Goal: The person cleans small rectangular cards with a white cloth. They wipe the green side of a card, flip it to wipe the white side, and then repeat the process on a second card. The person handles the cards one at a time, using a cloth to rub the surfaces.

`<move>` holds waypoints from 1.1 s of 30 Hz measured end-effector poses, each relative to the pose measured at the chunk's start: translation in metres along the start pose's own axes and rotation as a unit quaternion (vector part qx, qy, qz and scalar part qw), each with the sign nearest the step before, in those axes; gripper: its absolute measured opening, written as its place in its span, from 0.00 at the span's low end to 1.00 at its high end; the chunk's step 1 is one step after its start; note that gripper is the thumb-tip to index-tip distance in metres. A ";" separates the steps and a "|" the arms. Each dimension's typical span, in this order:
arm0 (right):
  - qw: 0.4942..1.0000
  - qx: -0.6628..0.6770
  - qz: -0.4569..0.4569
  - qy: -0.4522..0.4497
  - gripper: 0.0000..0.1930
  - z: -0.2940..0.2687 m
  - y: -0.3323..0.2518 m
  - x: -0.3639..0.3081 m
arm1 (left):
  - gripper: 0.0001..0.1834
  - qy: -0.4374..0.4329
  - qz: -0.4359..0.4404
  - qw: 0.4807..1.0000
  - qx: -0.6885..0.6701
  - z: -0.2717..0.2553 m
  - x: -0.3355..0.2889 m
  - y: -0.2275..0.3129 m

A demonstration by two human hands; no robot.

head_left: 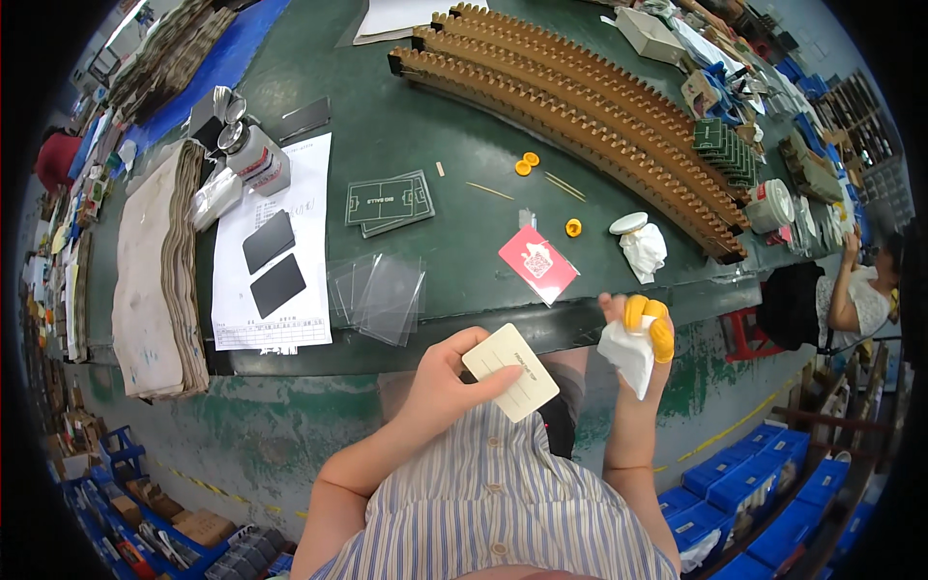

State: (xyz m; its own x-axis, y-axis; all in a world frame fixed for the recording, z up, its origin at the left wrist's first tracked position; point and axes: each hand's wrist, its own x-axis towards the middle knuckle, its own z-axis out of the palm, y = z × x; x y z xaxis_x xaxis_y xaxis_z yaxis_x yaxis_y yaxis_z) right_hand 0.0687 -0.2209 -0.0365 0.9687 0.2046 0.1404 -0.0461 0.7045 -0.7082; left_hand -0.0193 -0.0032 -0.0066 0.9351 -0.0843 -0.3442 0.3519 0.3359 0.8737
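Observation:
My left hand [445,382] grips a cream card [512,372] with rounded corners, its thumb across the printed face, just off the table's near edge. To the right, my right hand [650,324] wears yellow finger cots on several fingers. Its fingers are closed around a white cloth [628,358] that hangs below them. On the table ahead lie a red card [539,266] with a white printed pattern, a loose yellow finger cot [573,227], and a white crumpled cloth bundle [644,253] by a round white lid [628,223].
Green printed cards [391,199], clear plastic sleeves [387,300] and two black cards [278,286] on a paper sheet [237,324] lie to the left. Long notched wooden racks [561,116] cross the far side. Another person [860,290] sits at the right.

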 end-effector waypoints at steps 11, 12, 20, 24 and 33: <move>0.603 -0.663 -0.380 -0.231 0.18 0.036 -0.006 0.002 | 0.10 -0.031 0.005 0.999 0.026 0.001 -0.003 0.004; 0.588 -0.662 -0.393 -0.248 0.17 0.038 -0.007 0.003 | 0.10 -0.034 0.013 0.999 0.030 0.002 -0.002 0.004; 0.545 -0.669 -0.427 -0.270 0.10 0.043 0.001 0.007 | 0.10 -0.015 0.053 0.990 0.131 0.000 -0.006 0.002; 0.553 -0.679 -0.421 -0.236 0.10 0.046 0.006 0.010 | 0.10 -0.018 0.069 0.982 0.175 0.001 -0.006 0.003; 0.941 -0.336 0.023 -0.040 0.20 0.028 0.014 0.009 | 0.08 0.003 0.057 0.989 0.137 -0.003 -0.006 0.000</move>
State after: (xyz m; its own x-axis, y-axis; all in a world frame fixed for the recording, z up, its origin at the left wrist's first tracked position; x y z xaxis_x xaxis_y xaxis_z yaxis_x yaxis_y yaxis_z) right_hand 0.0699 -0.1901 -0.0264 0.9465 0.2946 0.1316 0.1033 0.1100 -0.9886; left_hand -0.0248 -0.0001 -0.0059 0.9691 -0.0544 -0.2405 0.2441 0.0753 0.9668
